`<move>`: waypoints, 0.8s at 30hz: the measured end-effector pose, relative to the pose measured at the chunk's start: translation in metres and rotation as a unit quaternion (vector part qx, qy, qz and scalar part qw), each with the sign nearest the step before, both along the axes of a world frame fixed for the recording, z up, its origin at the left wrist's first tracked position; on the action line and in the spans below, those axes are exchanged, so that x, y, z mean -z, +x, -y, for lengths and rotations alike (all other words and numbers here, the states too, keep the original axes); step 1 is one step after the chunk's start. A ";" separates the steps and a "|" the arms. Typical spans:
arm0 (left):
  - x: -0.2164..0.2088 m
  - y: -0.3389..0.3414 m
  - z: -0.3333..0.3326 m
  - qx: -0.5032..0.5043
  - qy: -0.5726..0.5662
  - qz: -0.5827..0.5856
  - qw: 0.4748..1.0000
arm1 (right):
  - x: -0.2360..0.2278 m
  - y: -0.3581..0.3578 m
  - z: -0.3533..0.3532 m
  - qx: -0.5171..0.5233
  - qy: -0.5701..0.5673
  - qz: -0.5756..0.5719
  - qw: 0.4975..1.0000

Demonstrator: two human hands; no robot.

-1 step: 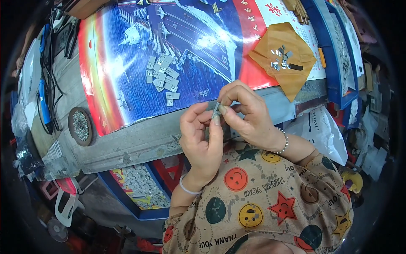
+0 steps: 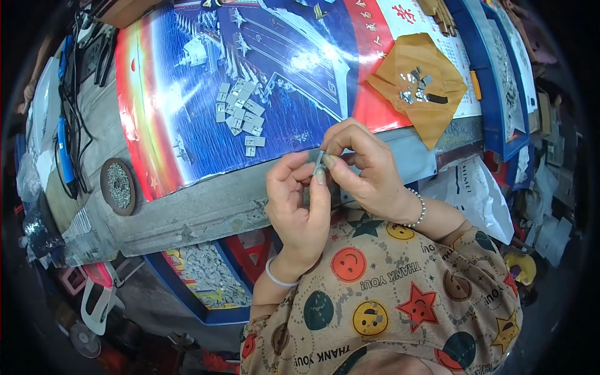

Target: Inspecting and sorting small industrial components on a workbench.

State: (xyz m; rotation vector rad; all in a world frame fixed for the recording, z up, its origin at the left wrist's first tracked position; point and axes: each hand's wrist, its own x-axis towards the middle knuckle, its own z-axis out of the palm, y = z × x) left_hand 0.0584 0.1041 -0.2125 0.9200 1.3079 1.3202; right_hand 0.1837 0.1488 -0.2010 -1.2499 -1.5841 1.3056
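Note:
Just past the near edge of the bench, my left hand (image 2: pixel 299 203) and my right hand (image 2: pixel 365 162) meet at the fingertips. Between them they pinch a small grey part (image 2: pixel 319 161), seen edge-on and mostly covered by my fingers. A loose heap of flat grey rectangular pieces (image 2: pixel 240 106) lies on the blue poster (image 2: pixel 194 147), ahead and to the left of my hands. To the right, a creased brown paper sheet (image 2: pixel 431 122) bears small shiny metal pieces (image 2: pixel 407 95) and a dark strip (image 2: pixel 437 99).
A round brown dish of tiny metal bits (image 2: pixel 119 187) stands at the bench's left. Beyond it lie blue-handled tools (image 2: pixel 65 150) and black cables. Below the bench edge sits a blue tray of grey pieces (image 2: pixel 209 275); another blue bin (image 2: pixel 514 140) stands at right.

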 end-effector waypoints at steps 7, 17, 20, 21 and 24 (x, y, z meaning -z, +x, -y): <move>0.008 0.004 0.005 -0.029 0.045 0.017 0.998 | 0.005 -0.005 0.006 0.056 -0.102 -0.203 0.972; -0.006 -0.008 -0.002 0.009 -0.026 0.105 0.994 | 0.004 0.011 -0.011 -0.020 -0.339 -0.325 0.883; -0.012 -0.010 -0.003 0.018 -0.058 0.124 0.990 | 0.004 0.011 -0.010 -0.015 -0.328 -0.348 0.878; -0.014 -0.011 -0.003 0.017 -0.062 0.127 0.990 | 0.000 0.011 -0.011 -0.007 -0.348 -0.356 0.867; -0.017 -0.011 -0.003 0.019 -0.070 0.127 0.989 | 0.003 0.014 -0.009 -0.009 -0.348 -0.351 0.870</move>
